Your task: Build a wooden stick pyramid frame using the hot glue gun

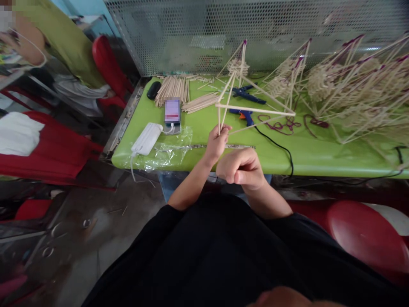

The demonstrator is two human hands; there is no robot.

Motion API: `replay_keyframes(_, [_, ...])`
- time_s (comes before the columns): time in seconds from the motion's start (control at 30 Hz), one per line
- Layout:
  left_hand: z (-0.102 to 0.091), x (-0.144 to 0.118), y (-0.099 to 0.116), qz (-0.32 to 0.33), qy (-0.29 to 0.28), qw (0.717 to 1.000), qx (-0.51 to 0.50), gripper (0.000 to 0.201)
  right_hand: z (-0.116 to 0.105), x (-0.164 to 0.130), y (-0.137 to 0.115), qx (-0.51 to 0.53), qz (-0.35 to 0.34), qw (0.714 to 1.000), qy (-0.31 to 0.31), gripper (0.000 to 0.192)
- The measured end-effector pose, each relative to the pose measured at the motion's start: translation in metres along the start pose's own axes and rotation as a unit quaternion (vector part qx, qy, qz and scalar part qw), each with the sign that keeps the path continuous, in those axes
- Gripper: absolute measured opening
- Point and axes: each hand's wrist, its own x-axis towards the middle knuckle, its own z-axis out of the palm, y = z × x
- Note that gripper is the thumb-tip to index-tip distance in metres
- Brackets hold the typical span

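Note:
My left hand (217, 141) pinches the near corner of a frame of thin bamboo sticks (252, 110), held up over the green table (204, 153). The frame spreads away from the hand into a pointed, triangle-sided shape. My right hand (243, 169) hangs just below and right of the left, over the table's front edge, fingers curled in with nothing visible in them. A blue glue gun (243, 115) lies on the table behind the frame, its black cord (281, 149) running off the front edge.
Loose stick piles (174, 88) lie at the back left, next to a phone (172, 114), a white power bank (147, 138) and clear plastic wrap (169, 151). Several finished stick frames (351, 85) crowd the right. Another person (54, 47) sits at far left. Red stool (367, 238) at right.

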Motion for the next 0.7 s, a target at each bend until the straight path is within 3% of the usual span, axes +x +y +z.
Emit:
replay_keyframes(0.1, [-0.016,0.004,0.013,0.018,0.018,0.999,-0.021,0.026,-0.019,-0.02,-0.003,-0.041,0.029,0.995,0.083,0.027])
replay_keyframes(0.27, [-0.049,0.005,0.042,0.13,0.079,0.988,0.001,0.017,-0.057,-0.048,0.014,-0.08,0.057,0.975,0.197,0.036])
replay_keyframes(0.43, [-0.067,-0.01,0.056,0.128,0.06,0.99,0.021,0.019,-0.073,-0.065,0.027,-0.114,0.078,0.954,0.268,0.045])
replay_keyframes(0.57, [-0.076,-0.023,0.069,0.112,0.079,0.99,0.035,0.022,-0.077,-0.044,0.021,-0.178,0.064,0.938,0.29,0.044])
replay_keyframes(0.7, [-0.083,-0.033,0.085,0.116,0.133,0.984,0.037,0.032,-0.086,0.012,0.022,-0.243,0.073,0.939,0.232,0.049])
